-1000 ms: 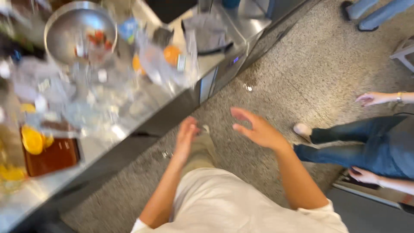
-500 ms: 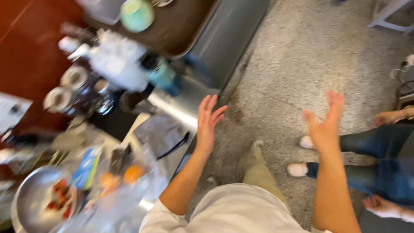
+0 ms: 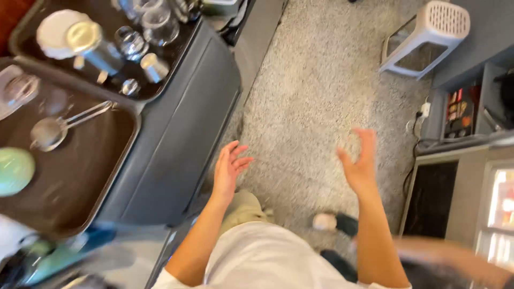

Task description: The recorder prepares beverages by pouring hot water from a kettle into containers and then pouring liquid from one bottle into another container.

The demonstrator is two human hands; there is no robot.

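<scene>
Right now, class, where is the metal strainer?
In the head view, the metal strainer lies on the near dark tray at the left, beside a green lid, left of the open left hand.

the floor [image 3: 321, 80] is a speckled grey-beige. left of it, the cabinet [image 3: 176, 139] is plain dark grey. on top of the cabinet, 2 trays [image 3: 69, 187] are dark brown; the nearer one carries a pale green round thing [image 3: 15, 171] and a silvery strainer [image 3: 51, 131], the farther one a white lid [image 3: 53, 32] and clear glass jars [image 3: 155, 24]. across the floor from the cabinet, a basket [image 3: 428, 37] is white. below, the shirt [image 3: 267, 262] is white and the trousers [image 3: 243, 206] khaki.
</scene>
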